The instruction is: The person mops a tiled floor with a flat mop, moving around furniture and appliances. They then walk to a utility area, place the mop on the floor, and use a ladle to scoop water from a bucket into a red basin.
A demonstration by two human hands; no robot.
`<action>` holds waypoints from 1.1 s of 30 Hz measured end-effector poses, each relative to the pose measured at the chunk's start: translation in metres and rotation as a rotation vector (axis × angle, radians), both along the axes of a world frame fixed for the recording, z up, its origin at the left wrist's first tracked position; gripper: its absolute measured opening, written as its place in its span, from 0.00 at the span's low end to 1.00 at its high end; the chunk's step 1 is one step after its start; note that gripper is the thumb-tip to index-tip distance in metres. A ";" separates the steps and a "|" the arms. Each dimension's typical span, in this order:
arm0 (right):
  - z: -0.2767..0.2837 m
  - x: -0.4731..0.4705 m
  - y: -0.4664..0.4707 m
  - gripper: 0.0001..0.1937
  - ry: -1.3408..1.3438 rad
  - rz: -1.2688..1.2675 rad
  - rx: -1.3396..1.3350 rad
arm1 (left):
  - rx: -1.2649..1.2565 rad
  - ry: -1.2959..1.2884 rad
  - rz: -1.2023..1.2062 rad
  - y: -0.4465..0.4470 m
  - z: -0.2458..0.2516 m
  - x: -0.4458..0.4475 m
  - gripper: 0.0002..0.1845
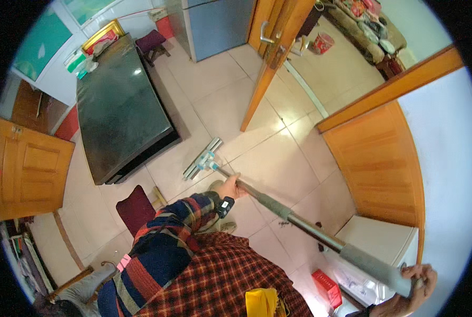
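Observation:
A sponge roller mop with a telescopic metal pole (pixel 315 230) slants across the view. Its grey and light-blue head (pixel 205 158) rests on the tiled floor near the corner of a dark table. My left hand (pixel 232 187), with a black device at the wrist, grips the lower pole close above the head. At the lower right, my right hand (pixel 420 279) has its fingers curled at the pole's grey foam end. A yellow cloth (pixel 263 303) hangs at the front of my checked clothing.
The dark table (pixel 121 107) stands at left, with maroon-topped stools (pixel 136 209) beside it. An ajar wooden door (pixel 257 93) stands ahead, before another room. A white cabinet (pixel 378 237) and a red box (pixel 326 287) are at right.

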State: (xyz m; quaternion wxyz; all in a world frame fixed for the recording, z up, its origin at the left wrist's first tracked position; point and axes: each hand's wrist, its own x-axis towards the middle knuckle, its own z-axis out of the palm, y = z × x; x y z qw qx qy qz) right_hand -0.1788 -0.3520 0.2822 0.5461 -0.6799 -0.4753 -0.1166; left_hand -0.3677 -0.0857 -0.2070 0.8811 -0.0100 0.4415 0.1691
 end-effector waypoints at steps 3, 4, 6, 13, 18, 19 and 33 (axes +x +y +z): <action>0.008 -0.014 -0.016 0.16 -0.159 0.093 -0.006 | -0.103 0.030 0.138 -0.012 0.010 0.008 0.10; 0.014 -0.018 -0.026 0.16 -0.035 0.078 0.021 | -0.130 -0.006 0.179 -0.014 0.013 0.008 0.10; 0.023 -0.022 -0.038 0.15 0.075 -0.092 0.096 | -0.147 -0.108 0.182 -0.014 0.016 0.014 0.12; 0.026 -0.021 -0.075 0.21 0.311 -0.786 -0.973 | -0.007 -0.123 0.055 0.049 0.012 0.058 0.09; -0.034 -0.052 -0.028 0.28 0.466 0.087 -1.390 | 0.077 0.145 0.195 0.156 0.008 0.054 0.12; -0.048 -0.061 -0.008 0.35 1.042 -0.110 -1.337 | 0.098 0.160 0.191 0.177 0.007 0.052 0.13; -0.244 -0.101 0.211 0.35 1.008 0.116 -1.113 | 0.266 -0.071 0.093 0.287 -0.030 0.079 0.11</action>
